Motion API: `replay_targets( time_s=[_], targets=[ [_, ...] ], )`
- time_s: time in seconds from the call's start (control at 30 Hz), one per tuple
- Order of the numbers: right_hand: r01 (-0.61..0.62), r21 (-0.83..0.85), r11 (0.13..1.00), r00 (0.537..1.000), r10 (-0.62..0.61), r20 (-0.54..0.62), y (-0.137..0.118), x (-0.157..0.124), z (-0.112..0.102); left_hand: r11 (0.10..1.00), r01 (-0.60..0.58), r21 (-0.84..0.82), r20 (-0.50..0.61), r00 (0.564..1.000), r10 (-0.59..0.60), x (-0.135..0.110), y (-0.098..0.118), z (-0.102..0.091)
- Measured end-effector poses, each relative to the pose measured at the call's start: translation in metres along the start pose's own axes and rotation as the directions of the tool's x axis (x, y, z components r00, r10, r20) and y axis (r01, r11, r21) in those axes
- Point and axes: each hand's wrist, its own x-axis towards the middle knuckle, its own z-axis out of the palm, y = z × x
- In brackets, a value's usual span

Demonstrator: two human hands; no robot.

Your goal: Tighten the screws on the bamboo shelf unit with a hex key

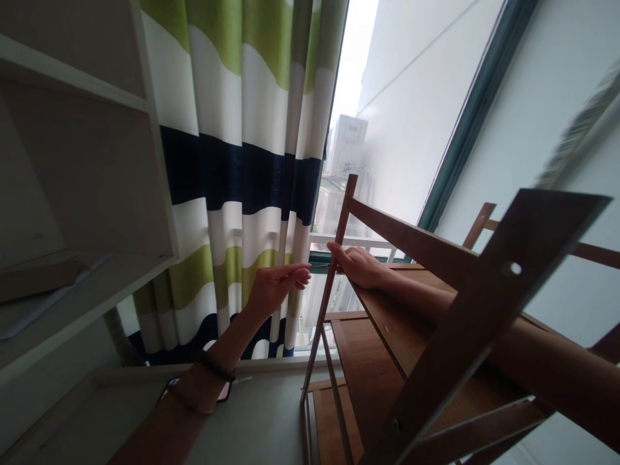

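A brown wooden shelf rack (411, 245) stands at the right, with a thin upright post (334, 258) at its far corner. My left hand (278, 284) pinches a thin dark tool (320, 265), likely a small key or screwdriver, pointed at that post. My right hand (356, 265) reaches through the rack over a shelf board (387, 323) and its fingers close around the post where the tool meets it. A dark bracelet (216, 367) sits on my left wrist.
A striped curtain (242, 161) of green, white and navy hangs behind the hands, beside a bright window (349, 148). A white shelving unit (82, 194) fills the left. A phone (225, 391) lies on the grey surface below. A rack side rail (484, 310) crosses close to the camera.
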Motion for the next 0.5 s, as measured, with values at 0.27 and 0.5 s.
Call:
replay_targets(
  time_s=[0.27, 0.5],
  targets=[
    [-0.019, 0.011, 1.000, 1.000, 0.020, -0.018, -0.002, -0.002, 0.000, 0.805, 0.442, -0.396, 0.320, 0.888, -0.330, 0.011, -0.004, -0.012],
    [-0.016, -0.007, 1.000, 1.000, 0.016, -0.015, 0.000, -0.001, 0.001, 0.986, 0.160, -0.037, 0.275, 0.951, -0.143, 0.018, -0.005, -0.014]
  ],
)
